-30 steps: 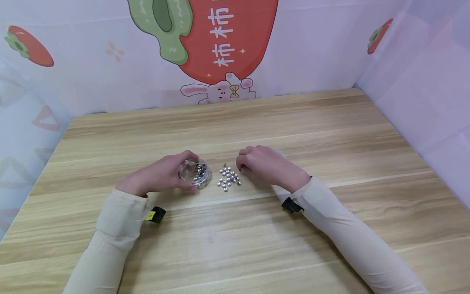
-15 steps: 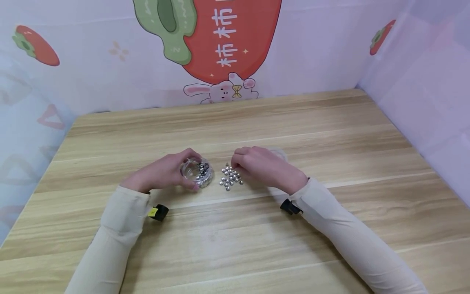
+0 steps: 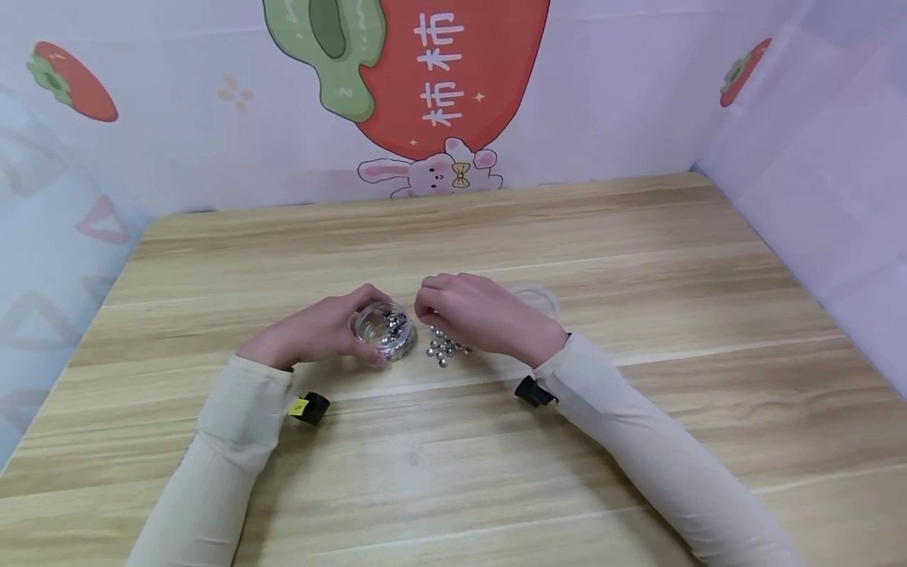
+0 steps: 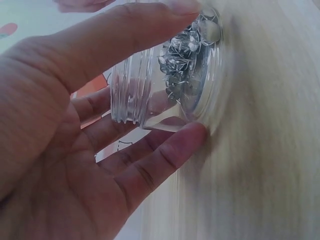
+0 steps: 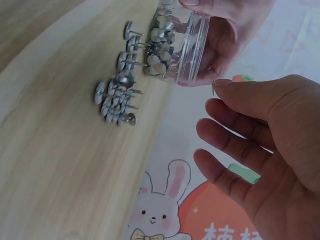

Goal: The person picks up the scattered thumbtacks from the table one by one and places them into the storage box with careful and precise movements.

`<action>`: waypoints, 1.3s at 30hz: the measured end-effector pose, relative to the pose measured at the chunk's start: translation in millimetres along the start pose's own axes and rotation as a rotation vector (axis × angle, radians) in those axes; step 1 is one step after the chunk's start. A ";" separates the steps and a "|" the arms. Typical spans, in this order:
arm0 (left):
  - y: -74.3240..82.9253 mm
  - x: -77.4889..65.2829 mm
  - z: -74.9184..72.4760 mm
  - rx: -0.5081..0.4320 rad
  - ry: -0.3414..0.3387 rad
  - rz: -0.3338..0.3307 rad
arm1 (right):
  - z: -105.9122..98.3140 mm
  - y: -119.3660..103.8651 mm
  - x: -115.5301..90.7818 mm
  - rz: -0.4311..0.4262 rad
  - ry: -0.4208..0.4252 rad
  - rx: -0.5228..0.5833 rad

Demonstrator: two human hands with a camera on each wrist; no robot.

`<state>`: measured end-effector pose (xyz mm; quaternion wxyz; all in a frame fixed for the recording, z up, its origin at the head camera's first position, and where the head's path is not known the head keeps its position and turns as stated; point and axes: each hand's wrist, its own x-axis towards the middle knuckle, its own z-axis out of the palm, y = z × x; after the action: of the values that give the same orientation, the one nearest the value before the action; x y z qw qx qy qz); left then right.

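My left hand point(image 3: 326, 327) grips a clear round plastic jar point(image 4: 134, 95) between thumb and fingers; the jar is open at the top. Silver thumbtacks point(image 5: 161, 47) lie heaped inside along one side. To the right of the jar, a cluster of loose thumbtacks point(image 3: 442, 353) sits on the table, mostly with pins up. Over that cluster hovers my right hand point(image 3: 482, 315), near the jar's rim. In the right wrist view its thumb and index fingertip pinch a small thumbtack point(image 5: 213, 89), mostly hidden, while the other fingers curve loosely.
A clear round lid point(image 3: 538, 298) lies behind my right hand. The wooden table point(image 3: 425, 457) ends at a back wall cloth point(image 3: 602, 102) printed with persimmons and a rabbit; side cloths flank it.
My right hand dipped to the loose thumbtacks, then moved left toward the jar, covering part of the cluster and uncovering the lid. The left hand keeps its grip on the jar.
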<state>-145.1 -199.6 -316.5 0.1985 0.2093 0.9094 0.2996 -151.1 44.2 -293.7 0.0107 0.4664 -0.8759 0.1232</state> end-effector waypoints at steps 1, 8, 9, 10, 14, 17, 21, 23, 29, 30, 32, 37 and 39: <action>0.4 -0.5 -0.3 0.003 0.002 0.000 | -0.5 -1.3 2.2 -0.002 -0.001 0.005; 2.5 -1.8 -1.8 -0.031 -0.009 -0.032 | -3.6 -9.1 16.5 -0.027 0.008 0.026; 2.9 -1.7 -1.7 -0.042 -0.011 -0.042 | -4.2 -10.2 18.7 -0.027 0.008 0.024; 3.3 -1.7 -1.6 -0.050 -0.011 -0.050 | -4.8 -11.1 20.7 -0.027 0.007 0.028; 4.1 -1.4 -1.6 -0.064 -0.011 -0.068 | -7.4 -14.3 28.5 -0.019 -0.007 0.023; 3.8 -1.0 -2.0 -0.058 -0.015 -0.066 | -9.3 -16.0 33.2 -0.018 -0.005 0.015; 3.0 -0.9 -2.2 -0.060 -0.019 -0.068 | -8.7 -17.8 36.6 -0.034 0.011 0.004; 2.5 -1.4 -2.0 -0.068 -0.028 -0.074 | -6.6 -18.9 37.1 -0.053 0.014 0.015; 1.4 -2.9 -0.5 -0.065 -0.036 -0.083 | -1.6 -20.8 36.1 -0.065 0.035 0.020; 1.3 -2.8 -0.3 -0.063 -0.035 -0.081 | -1.4 -20.8 35.9 -0.061 0.041 0.018; 1.0 -2.6 0.0 -0.065 -0.035 -0.079 | -1.1 -20.9 35.3 -0.056 0.048 0.018; 0.6 -2.8 -0.3 -0.067 -0.037 -0.071 | -2.5 -18.9 34.0 -0.040 0.031 0.027; 1.4 -2.3 -1.1 -0.064 -0.035 -0.063 | -3.9 -16.2 33.2 -0.029 0.011 0.033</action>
<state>-143.4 -200.2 -314.3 0.2301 0.1794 0.9019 0.3184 -157.0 9.4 -282.1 0.0096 0.4787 -0.8667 0.1400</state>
